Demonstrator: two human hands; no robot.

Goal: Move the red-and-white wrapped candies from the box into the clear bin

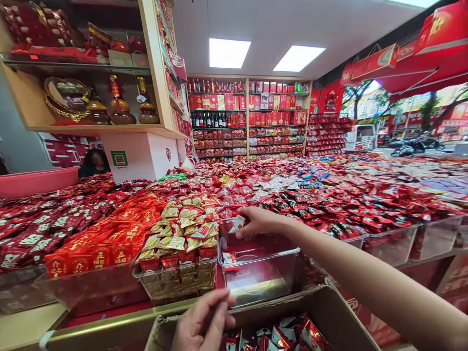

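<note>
My right hand (252, 222) reaches out over a clear plastic bin (261, 258) and pinches a small white wrapped candy packet (238, 223) between thumb and fingers. Inside that bin a red and white packet (230, 259) lies near its left wall; much of the bin's floor shows. Lower down, my left hand (204, 321) is at the left side of an open cardboard box (338, 304), fingers loosely curled with a gap between them and nothing visible in them. Red shiny wrapped candies (281, 336) lie in the box, cut off by the lower frame edge.
Left of the bin stands a tub of gold durian packets (183, 243), then orange-red packets (109, 239). Heaped packets (343, 200) spread to the right and behind. A display cabinet (161, 63) overhangs the left side. Someone's head (94, 161) shows behind the counter.
</note>
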